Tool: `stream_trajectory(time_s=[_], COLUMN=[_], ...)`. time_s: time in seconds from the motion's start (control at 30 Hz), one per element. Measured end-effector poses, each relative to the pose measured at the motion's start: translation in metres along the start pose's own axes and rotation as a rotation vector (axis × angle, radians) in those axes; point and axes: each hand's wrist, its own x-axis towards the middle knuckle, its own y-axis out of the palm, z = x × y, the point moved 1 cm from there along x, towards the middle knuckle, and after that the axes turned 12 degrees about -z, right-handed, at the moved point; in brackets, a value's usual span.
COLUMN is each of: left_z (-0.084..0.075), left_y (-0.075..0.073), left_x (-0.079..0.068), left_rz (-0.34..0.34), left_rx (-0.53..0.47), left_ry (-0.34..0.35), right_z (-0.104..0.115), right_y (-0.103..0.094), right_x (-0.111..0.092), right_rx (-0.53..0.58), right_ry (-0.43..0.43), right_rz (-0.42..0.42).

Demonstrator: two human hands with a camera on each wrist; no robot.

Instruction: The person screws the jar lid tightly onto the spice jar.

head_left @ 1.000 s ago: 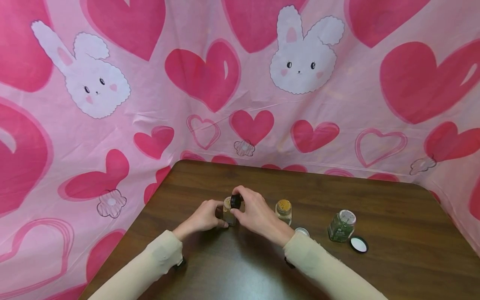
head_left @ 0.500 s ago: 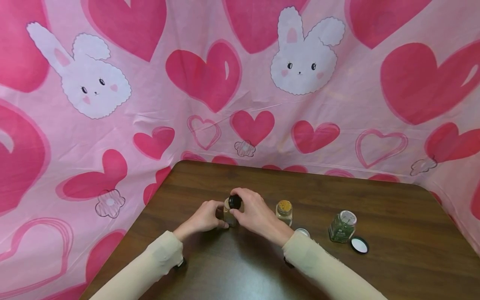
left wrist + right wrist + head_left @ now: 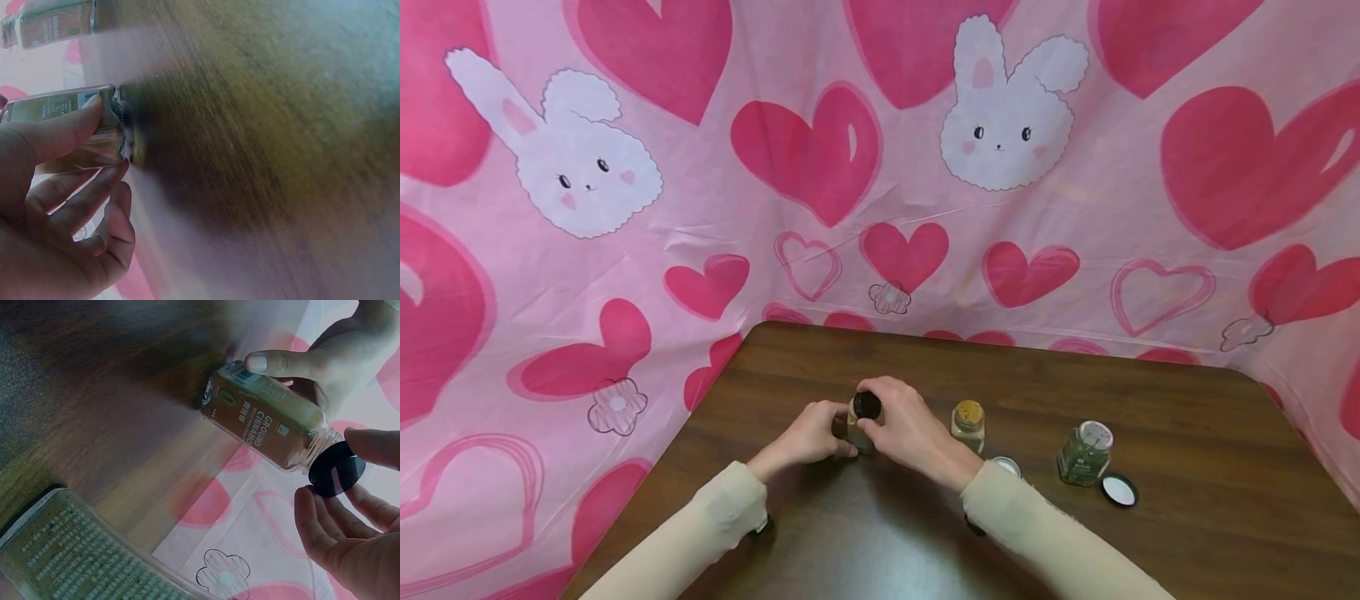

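A glass jar of ground cinnamon (image 3: 265,419) stands on the table, its label legible in the right wrist view. My left hand (image 3: 808,433) grips it low on its sides, with the thumb (image 3: 69,128) along the glass. A black lid (image 3: 337,469) sits at the jar's mouth, slightly tilted, with some threaded neck showing below it. Thumb and fingers of my right hand (image 3: 910,429) pinch this lid by its rim. From the head view, the lid and right hand hide part of the jar.
Right of the hands stands an uncapped jar of yellowish spice (image 3: 967,427), a lid (image 3: 1006,465) lying near it, partly hidden by the right arm. Farther right are a jar of green herbs (image 3: 1084,457) and an upturned black lid (image 3: 1118,490). A pink heart-patterned cloth (image 3: 820,158) hangs behind the table.
My right hand has shifted slightly left, bringing the black lid from beside the cinnamon jar's mouth to over it, its top now turned more upward. My left hand keeps its place on the jar.
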Motion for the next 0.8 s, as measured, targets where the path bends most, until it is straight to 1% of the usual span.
stream_trajectory(time_s=[0.37, 0.63, 0.8], left_z=[0.0005, 0.0052, 0.0032], left_y=[0.0013, 0.0032, 0.0017], left_x=[0.0004, 0.0033, 0.0023], left_rz=[0.0, 0.019, 0.018], left_rx=[0.006, -0.006, -0.001], left_ry=[0.005, 0.0, 0.008], right_z=[0.0012, 0.0022, 0.0028], right_y=[0.003, 0.0026, 0.0028], right_x=[0.0009, 0.0043, 0.0045], right_rx=[-0.032, -0.067, -0.078], right_ry=[-0.01, -0.015, -0.023], right_rz=[0.031, 0.063, 0.076])
